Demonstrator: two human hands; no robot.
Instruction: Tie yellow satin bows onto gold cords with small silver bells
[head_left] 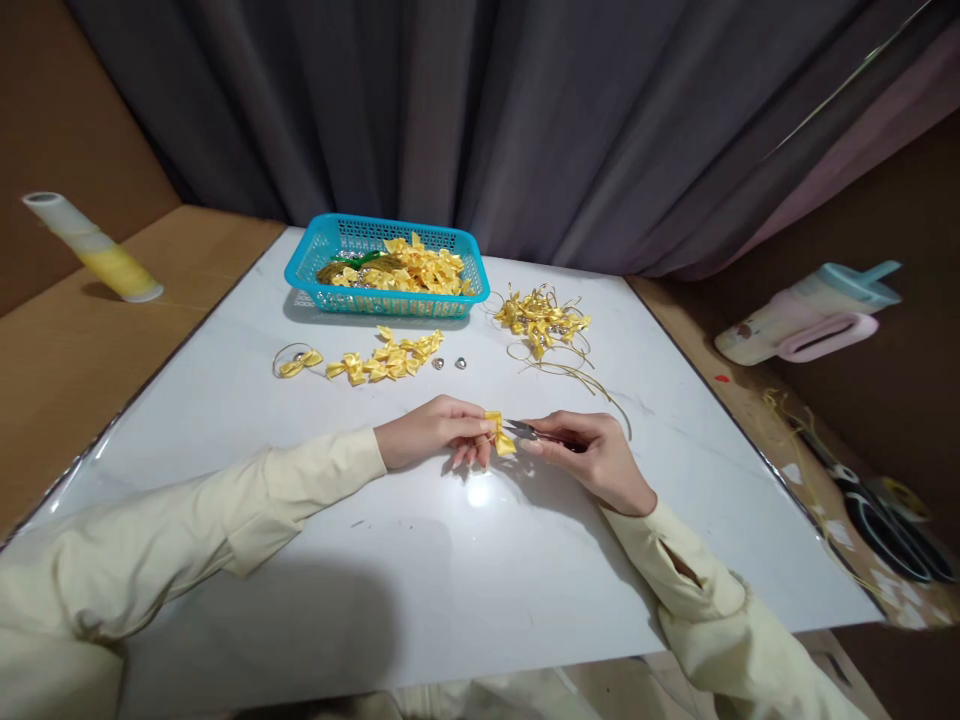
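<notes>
You are pinching a yellow ribbon bow (498,433) between the closed fingertips of your left hand (433,432), holding it low over the middle of the white table (480,580), well apart from the blue basket (382,302). Your right hand (596,458) is gripping a metal tool (526,430) in curled fingers. The tool's long axis is pointing left at the bow, and its tip is reaching the bow's right edge, so the 2 hands are meeting tip to tip.

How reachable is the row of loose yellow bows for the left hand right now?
Probably yes: only tabletop lies between the left hand and the row of bows, though it is pinching a yellow bow.
</notes>
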